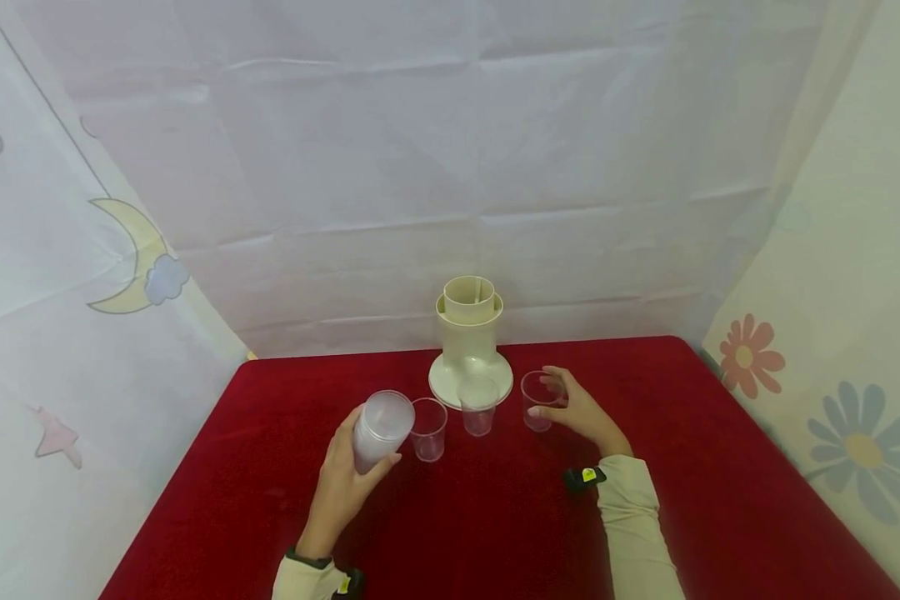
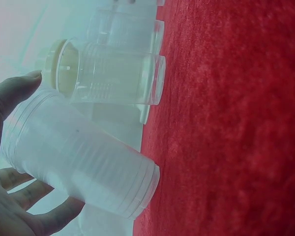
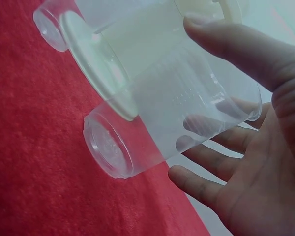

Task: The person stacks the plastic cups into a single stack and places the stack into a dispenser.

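A stack of nested clear plastic cups [image 1: 381, 429] is in my left hand [image 1: 341, 475], tilted, with the thumb on one side and the fingers round the other. In the left wrist view the stack [image 2: 83, 152] leans close over the red cloth. My right hand [image 1: 581, 412] holds a single clear plastic cup [image 1: 537, 404] at the right end of a row, thumb in front and fingers behind. Through its wall, fingertips [image 3: 191, 142] show in the right wrist view. Between the hands stand two more clear cups, a left one [image 1: 429, 433] and a middle one [image 1: 478, 408].
Behind the middle cup is a cream-coloured cylindrical holder [image 1: 468, 342] on a round base, with an inner tube. Red cloth [image 1: 495, 525] covers the table. A pale sheet [image 1: 390, 167] hangs at the back, and printed sheets hang at both sides.
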The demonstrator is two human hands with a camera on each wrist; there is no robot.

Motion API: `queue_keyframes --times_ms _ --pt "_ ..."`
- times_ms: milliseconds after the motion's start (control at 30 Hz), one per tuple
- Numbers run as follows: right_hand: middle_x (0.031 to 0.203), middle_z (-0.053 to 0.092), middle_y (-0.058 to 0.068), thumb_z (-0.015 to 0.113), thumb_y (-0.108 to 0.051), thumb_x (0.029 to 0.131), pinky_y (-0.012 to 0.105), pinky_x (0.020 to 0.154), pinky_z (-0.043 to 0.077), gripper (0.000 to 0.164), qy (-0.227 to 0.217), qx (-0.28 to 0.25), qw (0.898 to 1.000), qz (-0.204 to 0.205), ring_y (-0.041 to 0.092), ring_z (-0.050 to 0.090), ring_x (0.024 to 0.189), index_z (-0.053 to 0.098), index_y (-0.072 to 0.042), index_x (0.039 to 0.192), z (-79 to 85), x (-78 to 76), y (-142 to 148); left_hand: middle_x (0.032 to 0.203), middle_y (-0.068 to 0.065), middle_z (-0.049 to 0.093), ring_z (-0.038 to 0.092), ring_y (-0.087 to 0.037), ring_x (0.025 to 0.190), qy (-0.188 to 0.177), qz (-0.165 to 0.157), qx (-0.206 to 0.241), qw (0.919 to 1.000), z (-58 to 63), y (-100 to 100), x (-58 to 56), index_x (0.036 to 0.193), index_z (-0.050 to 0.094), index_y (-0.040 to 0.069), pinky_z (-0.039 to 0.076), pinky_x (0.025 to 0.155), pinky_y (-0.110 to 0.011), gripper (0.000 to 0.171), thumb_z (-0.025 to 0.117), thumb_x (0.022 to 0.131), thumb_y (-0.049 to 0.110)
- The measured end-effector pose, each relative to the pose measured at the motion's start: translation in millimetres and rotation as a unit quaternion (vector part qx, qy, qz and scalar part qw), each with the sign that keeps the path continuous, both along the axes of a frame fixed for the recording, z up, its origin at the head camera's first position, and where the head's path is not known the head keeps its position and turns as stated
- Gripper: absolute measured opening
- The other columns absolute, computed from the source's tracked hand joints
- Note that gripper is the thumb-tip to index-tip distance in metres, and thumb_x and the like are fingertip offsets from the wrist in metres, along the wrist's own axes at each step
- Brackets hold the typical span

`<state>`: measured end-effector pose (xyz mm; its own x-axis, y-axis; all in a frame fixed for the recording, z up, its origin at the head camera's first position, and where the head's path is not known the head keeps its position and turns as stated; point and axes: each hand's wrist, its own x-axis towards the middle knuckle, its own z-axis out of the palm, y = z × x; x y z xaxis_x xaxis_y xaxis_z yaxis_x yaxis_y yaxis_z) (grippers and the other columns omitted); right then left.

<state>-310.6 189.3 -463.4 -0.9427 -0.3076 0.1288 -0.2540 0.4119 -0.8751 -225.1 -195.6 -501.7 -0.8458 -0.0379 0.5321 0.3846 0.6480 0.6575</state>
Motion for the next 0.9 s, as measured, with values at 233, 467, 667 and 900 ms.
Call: queue_keyframes --times_ms 233,467,667,900 --pt "0.146 0.04 0.035 0.075 -0.012 0.089 0.063 0.106 0.037 0.078 0.008 -0.015 1.0 0.007 0.051 0.036 0.136 0.028 0.005 0.148 -2.9 -0.4 -2.1 0.131 -0.015 0.056 0.056 -0.035 0.113 -0.007 0.001 0.002 1.0 0.1 0.3 1.1 0.148 0.039 0.02 0.05 0.088 -0.062 0.088 0.088 0.076 0.028" --pt "0.146 0.04 0.035 0.074 -0.011 0.09 0.063 0.106 0.036 0.076 0.012 -0.018 1.0 0.014 0.051 0.036 0.136 0.028 0.005 0.148 -2.6 -2.5 -2.7 0.131 -0.014 0.056 0.055 -0.034 0.113 -0.007 -0.001 0.006 1.0 2.2 0.9 1.1 0.148 0.039 0.02 0.05 0.088 -0.062 0.087 0.087 0.076 0.027" --pt "0.146 0.039 0.036 0.074 -0.01 0.09 0.063 0.105 0.037 0.076 0.022 -0.019 1.0 0.012 0.052 0.037 0.135 0.028 0.006 0.148 -1.0 -3.2 -2.2 0.131 -0.015 0.056 0.055 -0.035 0.112 -0.003 -0.002 0.004 1.0 2.3 1.0 0.7 0.148 0.039 0.02 0.05 0.089 -0.061 0.087 0.087 0.076 0.026" --pt "0.146 0.039 0.035 0.074 -0.01 0.089 0.063 0.105 0.038 0.077 0.027 -0.024 0.999 0.003 0.052 0.037 0.135 0.027 0.006 0.148 0.0 -2.9 -1.5 0.131 -0.015 0.056 0.056 -0.035 0.113 -0.002 0.0 0.002 1.0 1.0 1.0 0.9 0.148 0.04 0.019 0.05 0.089 -0.062 0.087 0.088 0.076 0.026"
